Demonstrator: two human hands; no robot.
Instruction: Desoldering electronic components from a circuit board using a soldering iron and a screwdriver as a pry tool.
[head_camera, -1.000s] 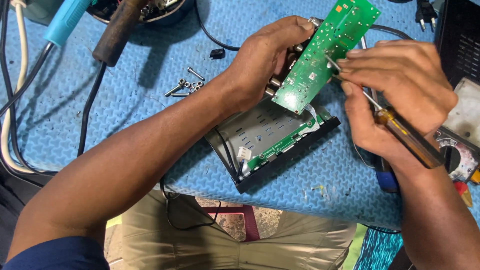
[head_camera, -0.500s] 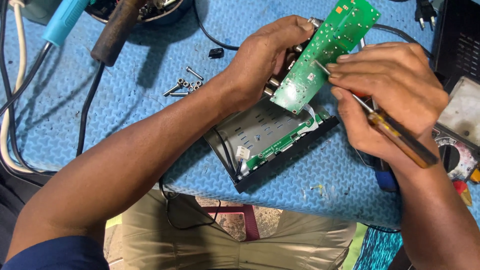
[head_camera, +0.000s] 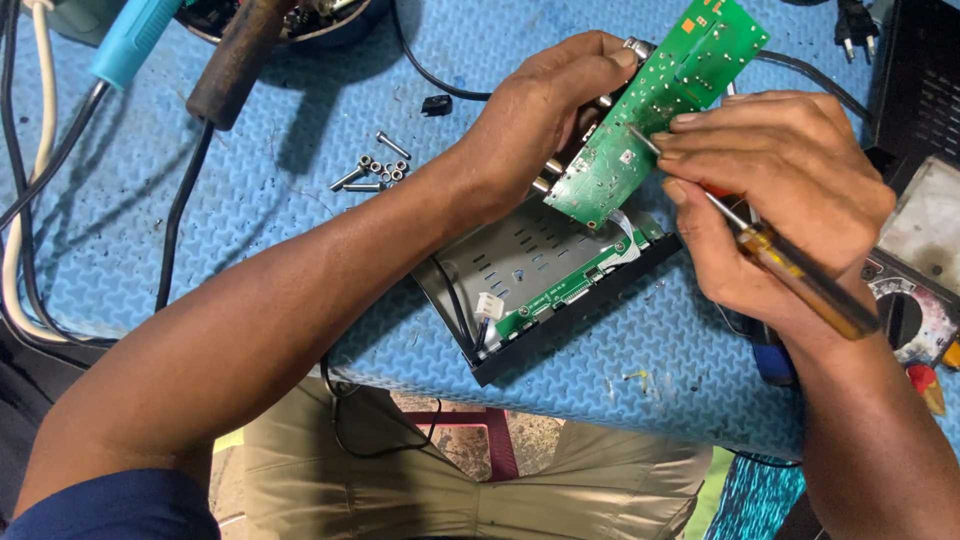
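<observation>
At the far left of my view a white cable (head_camera: 28, 170) and dark leads run down the blue foam mat (head_camera: 250, 260), with a blue-handled tool (head_camera: 130, 40) and a dark-handled soldering iron (head_camera: 235, 65) lying at the top edge. Moving right, I see a small cluster of loose screws (head_camera: 375, 172) on the mat, well apart from everything in hand. Below centre sits an open grey metal case (head_camera: 520, 262) with a black front panel, a narrow green strip board (head_camera: 565, 290) along its front and a white connector just beside that.

My left hand (head_camera: 545, 125) is closed around the upper left edge of the green circuit board (head_camera: 655, 110), holding it tilted above the case; a flat ribbon seems to link board and case, though I cannot be sure from this angle. My right hand (head_camera: 785, 200) is wrapped firmly around a screwdriver (head_camera: 770, 255) with an amber and dark handle, its metal tip touching the board's face. At the right edge lies a multimeter (head_camera: 915, 300), partly hidden behind my wrist.
</observation>
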